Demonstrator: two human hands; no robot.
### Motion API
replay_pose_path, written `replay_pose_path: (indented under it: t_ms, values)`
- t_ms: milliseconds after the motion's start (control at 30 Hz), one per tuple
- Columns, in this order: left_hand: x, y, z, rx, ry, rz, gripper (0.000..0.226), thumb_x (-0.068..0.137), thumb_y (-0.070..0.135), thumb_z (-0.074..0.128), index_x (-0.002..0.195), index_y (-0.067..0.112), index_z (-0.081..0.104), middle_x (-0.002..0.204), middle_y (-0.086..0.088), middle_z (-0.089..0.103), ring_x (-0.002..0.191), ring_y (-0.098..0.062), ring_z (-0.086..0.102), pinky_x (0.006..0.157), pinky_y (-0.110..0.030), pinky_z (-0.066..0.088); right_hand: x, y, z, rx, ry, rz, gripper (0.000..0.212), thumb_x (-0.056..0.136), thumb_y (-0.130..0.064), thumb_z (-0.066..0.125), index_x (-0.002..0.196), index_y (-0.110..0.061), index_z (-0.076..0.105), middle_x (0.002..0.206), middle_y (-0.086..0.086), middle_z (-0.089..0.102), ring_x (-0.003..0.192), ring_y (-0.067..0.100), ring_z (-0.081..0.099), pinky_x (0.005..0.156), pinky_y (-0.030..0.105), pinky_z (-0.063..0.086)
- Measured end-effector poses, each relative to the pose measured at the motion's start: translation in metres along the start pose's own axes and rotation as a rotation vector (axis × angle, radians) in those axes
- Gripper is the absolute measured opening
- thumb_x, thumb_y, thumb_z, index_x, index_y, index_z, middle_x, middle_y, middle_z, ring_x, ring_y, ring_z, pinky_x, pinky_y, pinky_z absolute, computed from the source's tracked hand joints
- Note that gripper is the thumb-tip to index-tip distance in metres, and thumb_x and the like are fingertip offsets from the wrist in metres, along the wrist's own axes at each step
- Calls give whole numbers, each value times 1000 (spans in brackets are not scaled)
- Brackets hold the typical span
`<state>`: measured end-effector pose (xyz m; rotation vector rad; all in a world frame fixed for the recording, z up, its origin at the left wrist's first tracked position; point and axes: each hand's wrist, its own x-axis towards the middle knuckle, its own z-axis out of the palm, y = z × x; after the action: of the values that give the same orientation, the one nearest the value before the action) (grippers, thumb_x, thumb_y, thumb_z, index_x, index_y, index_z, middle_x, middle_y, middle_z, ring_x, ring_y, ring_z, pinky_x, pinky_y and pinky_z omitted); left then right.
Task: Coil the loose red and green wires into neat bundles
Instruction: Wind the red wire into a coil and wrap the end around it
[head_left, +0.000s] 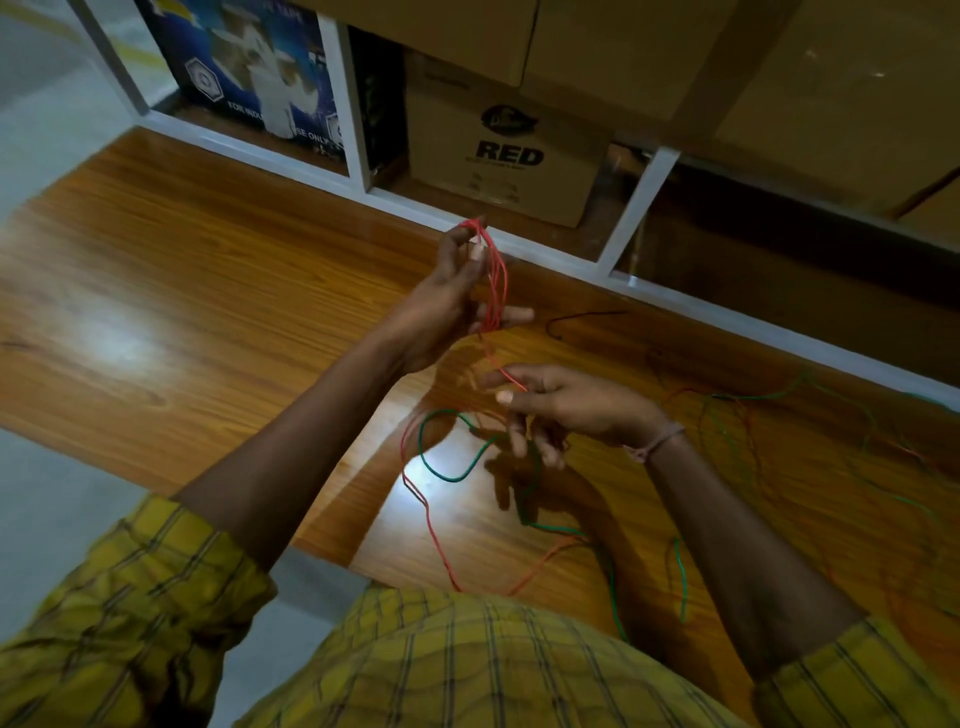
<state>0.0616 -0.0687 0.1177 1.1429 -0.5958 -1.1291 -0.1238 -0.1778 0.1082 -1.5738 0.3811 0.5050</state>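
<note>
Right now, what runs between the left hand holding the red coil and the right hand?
In the head view, a single strand of red wire runs from the red coil in the left hand down to the right hand, which pinches it.

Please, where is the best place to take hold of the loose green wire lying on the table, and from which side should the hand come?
Probably the rounded loop of the green wire, lying flat on the bare wooden table near the front edge. Come from above and pinch across the strand: there it lies apart from the red wire, while further right both wires tangle together.
</note>
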Motion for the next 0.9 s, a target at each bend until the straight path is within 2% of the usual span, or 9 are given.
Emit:
replay_pose_path:
  t_ms: [67,133,233,300,400,533,667,800,900]
  values:
    - [-1,-5,-5,225,2,44,55,115,37,42,163,40,15,163,-5,29,106,-35,79,94,-35,64,-14,-8,-11,-71,-102,-32,35,111,-15,52,145,-9,54,84,17,76,57,20,72,55,29,58]
    - [-2,-10,-13,400,-28,48,56,114,38,43,164,38,15,161,-7,30,99,-33,81,90,-29,64,-29,-18,-24,-159,-138,-114,32,108,-11,54,138,-1,61,84,18,76,65,22,73,66,33,59]
    - [-6,-14,-16,522,-90,-37,54,114,39,42,163,33,19,150,-18,49,86,-33,81,82,-32,65,-47,-33,-45,-160,24,-271,26,105,-14,57,122,2,68,73,21,62,60,18,62,74,45,56]
    - [-14,-15,-12,516,-136,-95,52,114,39,41,162,32,21,137,-15,66,78,-38,75,82,-41,65,-53,-42,-56,-82,158,-358,24,105,-20,57,113,-1,69,66,13,48,55,12,53,70,41,55]
    - [-25,-17,-6,383,-251,-139,44,116,39,37,158,31,27,130,-21,72,68,-34,64,86,-55,56,-46,-52,-71,-18,344,-436,21,107,-20,53,104,-6,68,62,4,38,52,10,39,52,25,45]
    - [-36,-16,0,85,-458,-147,49,115,37,31,163,26,26,138,-39,60,52,-18,53,80,-45,60,-16,-49,-86,-217,590,-384,25,110,-26,55,105,-7,70,64,-4,49,53,7,42,48,23,36]
    - [-43,-12,0,-125,-532,-164,50,118,32,19,166,25,26,140,-37,57,49,-12,49,82,-39,63,10,-36,-78,-315,749,-338,27,109,-26,58,104,-2,70,61,-21,62,54,-6,54,53,8,39]
    - [-40,-7,-4,-295,-495,-138,52,118,35,14,169,24,22,142,-30,56,50,-10,50,82,-40,60,27,-5,-63,-116,661,-259,31,109,-35,57,109,-7,71,74,6,54,54,18,44,48,25,36]
    - [-36,-1,-8,-426,-452,-107,51,118,37,15,166,26,26,147,-26,56,59,-14,61,88,-43,61,30,23,-36,-25,513,-166,26,111,-34,52,112,-26,77,74,2,55,49,11,42,44,24,37]
